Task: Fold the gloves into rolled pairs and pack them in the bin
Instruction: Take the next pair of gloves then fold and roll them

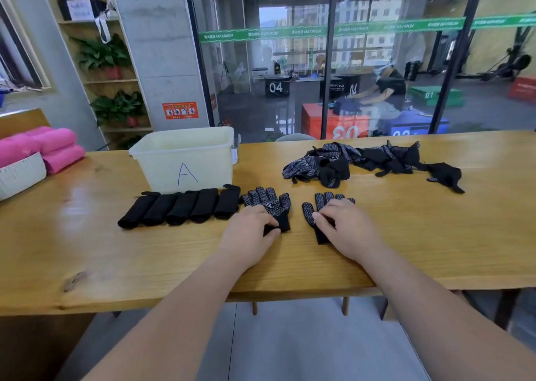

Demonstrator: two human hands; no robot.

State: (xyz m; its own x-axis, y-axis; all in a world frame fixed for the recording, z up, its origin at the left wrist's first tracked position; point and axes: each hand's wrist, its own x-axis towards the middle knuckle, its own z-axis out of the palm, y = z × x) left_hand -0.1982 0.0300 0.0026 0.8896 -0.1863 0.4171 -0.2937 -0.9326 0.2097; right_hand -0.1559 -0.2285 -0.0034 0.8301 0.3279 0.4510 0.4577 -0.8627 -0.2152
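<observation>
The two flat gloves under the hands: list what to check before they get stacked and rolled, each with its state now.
1. The left glove and right glove lie flat, dotted side up, fingers pointing away: ok.
2. The left hand grips the left glove's cuff: ok.
3. The right hand grips the right glove near its cuff: ok.
4. Gloves laid one on the other: not ok, they lie apart.
5. Room in the bin: cannot tell, its inside is hidden.
6. Finished rolled pairs packed: not ok, five lie in a row in front of the bin.
</observation>
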